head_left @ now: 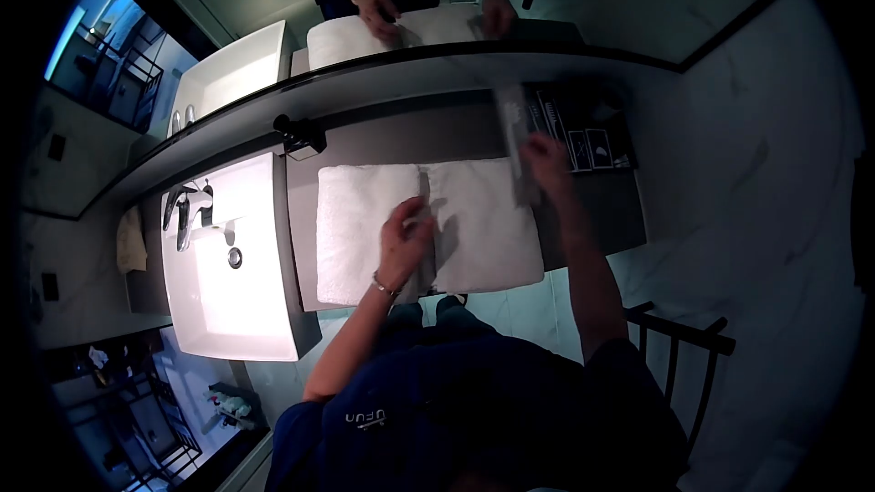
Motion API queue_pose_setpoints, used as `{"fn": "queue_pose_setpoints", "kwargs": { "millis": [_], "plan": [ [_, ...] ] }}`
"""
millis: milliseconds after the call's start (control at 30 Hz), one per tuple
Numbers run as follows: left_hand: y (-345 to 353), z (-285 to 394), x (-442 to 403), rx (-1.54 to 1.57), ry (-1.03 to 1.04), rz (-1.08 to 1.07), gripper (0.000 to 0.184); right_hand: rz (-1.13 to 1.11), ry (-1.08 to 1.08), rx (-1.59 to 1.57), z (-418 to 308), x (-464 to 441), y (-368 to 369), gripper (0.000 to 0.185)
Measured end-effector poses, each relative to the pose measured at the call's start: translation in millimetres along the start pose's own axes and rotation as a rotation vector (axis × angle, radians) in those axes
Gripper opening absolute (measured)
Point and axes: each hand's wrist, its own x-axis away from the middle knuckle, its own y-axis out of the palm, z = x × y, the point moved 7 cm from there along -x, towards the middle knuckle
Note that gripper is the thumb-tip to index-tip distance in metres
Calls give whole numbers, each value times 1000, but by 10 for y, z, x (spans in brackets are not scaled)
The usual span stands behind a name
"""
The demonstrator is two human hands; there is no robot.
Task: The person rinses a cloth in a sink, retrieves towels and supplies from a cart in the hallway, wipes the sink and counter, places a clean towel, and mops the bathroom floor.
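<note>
Over towels (492, 232), the left hand (404, 239) hangs loosely spread; the right hand (550, 166) seemingly pinches a blurred strip (514, 132), handling likely needing steadiness.

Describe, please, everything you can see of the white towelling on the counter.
The white towelling looks thick and soft, like terry cloth. It lies folded flat on the grey counter, as two roughly rectangular panels side by side with a shaded line between them; whether it is one piece or two I cannot tell. Its near edge reaches the counter's front. The left hand is over the middle line, contact unclear. A blurred item in the right hand is at its right edge.
</note>
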Motion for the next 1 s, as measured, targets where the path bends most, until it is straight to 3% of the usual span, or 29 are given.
{"fn": "queue_pose_setpoints", "kwargs": {
  "millis": [67,200,233,333,400,467,533,600,633,667,700,767,867,933,1000],
  "plan": [
    [-328,90,103,-384,258,105,37,18,7,172,111,-384,-229,22],
    [-896,-116,261,-424,138,207,37,-8,-20,310,346,-683,-175,26],
    [-1057,-383,262,-218,87,249,38,24,-42,334,551,-729,-88,28],
    [-1476,-581,257,-160,0,348,39,86,-76,423,1090,-764,59,31],
    [-1750,-349,271,-618,-7,428,39,110,-83,497,1082,-598,-22,33],
    [-2174,-766,195,-715,61,443,43,-92,96,160,933,-194,-146,34],
    [-2407,-1083,87,-563,-95,372,49,-162,230,13,1287,207,-110,34],
    [-2327,-1079,113,-275,-374,278,54,-370,22,303,1282,665,-31,36],
    [-2220,-1019,134,-207,-488,207,52,-365,28,305,1203,883,-33,36],
    [-2133,-1005,171,-139,-604,139,50,-423,286,51,1104,1154,46,40],
    [-2134,-1077,170,-141,-612,139,50,-478,541,-208,1084,1376,146,45],
    [-2010,-1273,177,207,-642,0,41,-462,529,-224,1212,1434,255,51],
    [-1934,-1212,187,196,-610,-23,35,-462,501,-308,1217,1410,305,62],
    [-1859,-1101,223,166,-556,-54,27,-407,608,-410,1034,1342,182,58],
    [-1854,-1185,272,115,-509,-46,25,-298,534,-435,718,1240,29,50]
  ]
}}
